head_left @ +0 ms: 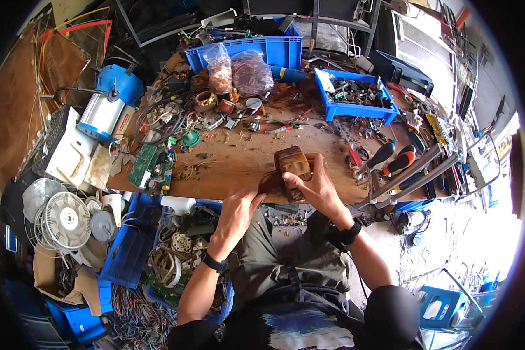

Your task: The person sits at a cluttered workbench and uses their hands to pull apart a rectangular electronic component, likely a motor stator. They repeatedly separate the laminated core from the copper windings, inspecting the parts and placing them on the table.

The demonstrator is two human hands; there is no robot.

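Note:
Above the bench's front edge, my right hand (314, 185) is closed around a blocky brown and yellowish coil (293, 161), thumb across its near face. It looks like a transformer winding. Reddish-brown copper wire (269, 182) bunches at the coil's left side. My left hand (239, 207) is closed at the lower end of this wire, its fingertips partly hidden. Beyond the coil, pliers with orange-red handles (269, 125) lie on the wooden bench (227, 154). A green circuit board (146, 166) sits by the front left edge.
A blue crate (274, 52) and bags of copper wire (252, 74) stand at the back. A blue tray (356, 114) of small parts is at the right, near screwdrivers (399, 160) and metal bars (414, 175). Below left are a fan part (68, 217) and scrap bins (128, 242).

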